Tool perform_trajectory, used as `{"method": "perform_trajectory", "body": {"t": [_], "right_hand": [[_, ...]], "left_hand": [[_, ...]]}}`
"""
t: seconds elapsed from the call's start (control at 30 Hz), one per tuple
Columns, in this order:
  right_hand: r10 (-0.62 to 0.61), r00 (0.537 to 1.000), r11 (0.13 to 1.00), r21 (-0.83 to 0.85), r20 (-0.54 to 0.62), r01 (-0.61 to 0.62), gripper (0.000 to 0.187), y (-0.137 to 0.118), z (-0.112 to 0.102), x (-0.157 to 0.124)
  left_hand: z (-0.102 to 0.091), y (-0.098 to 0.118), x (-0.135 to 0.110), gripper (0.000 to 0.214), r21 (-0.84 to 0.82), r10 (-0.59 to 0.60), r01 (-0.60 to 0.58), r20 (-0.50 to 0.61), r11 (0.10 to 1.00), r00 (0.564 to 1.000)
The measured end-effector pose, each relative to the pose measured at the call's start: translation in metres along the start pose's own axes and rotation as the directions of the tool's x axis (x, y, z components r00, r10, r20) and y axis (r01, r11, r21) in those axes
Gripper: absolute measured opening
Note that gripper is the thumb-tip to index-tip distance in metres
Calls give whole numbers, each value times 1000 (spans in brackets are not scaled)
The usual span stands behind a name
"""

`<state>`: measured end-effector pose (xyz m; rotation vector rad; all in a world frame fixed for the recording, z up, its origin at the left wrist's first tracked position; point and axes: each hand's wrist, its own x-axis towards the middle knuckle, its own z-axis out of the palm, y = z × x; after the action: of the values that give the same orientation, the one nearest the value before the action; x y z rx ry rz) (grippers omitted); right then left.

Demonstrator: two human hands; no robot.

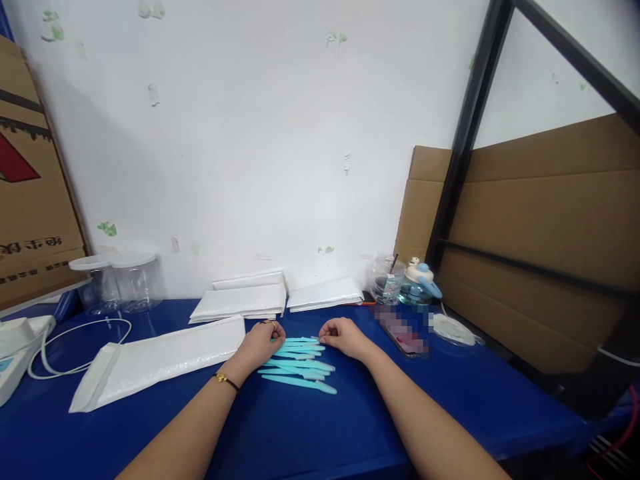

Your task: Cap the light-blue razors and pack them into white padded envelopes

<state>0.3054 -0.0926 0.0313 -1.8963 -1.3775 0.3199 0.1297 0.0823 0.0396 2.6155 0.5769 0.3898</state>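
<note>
Several turquoise eyebrow razors [299,382] lie side by side in a loose row on the blue table, pointing left to right. At the far end of this row, my left hand [263,341] is closed in a pinch at the left end of the farthest razor [300,341]. My right hand [346,338] faces it, thumb and forefinger pinched at that razor's right end. The fingers partly hide both of its ends. A long white padded mailer [160,367] lies flat just left of my left hand.
Folded white mailers [245,299] and another white stack [325,294] lie by the wall. Clear lidded jars [135,287], a white cable and a power strip [15,360] are leftward. A phone [403,330], a teal bottle [417,290] and a black metal post [463,147] stand rightward.
</note>
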Motion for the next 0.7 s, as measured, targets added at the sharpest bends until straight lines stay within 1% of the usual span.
{"method": "perform_trajectory", "body": {"t": [0.27,0.53,0.7], "right_hand": [[7,1000,1000,-7,-16,-7,8,5,-6,-2],[2,1000,1000,-24,-28,-3,8,5,-3,0],[5,1000,999,-37,-29,-6,8,4,-3,-1]], "left_hand": [[1,1,1,12,-27,-57,57,3,998,998],[8,-4,6,11,-53,-145,146,14,988,989],[9,-6,8,11,-58,-180,181,17,982,983]]}}
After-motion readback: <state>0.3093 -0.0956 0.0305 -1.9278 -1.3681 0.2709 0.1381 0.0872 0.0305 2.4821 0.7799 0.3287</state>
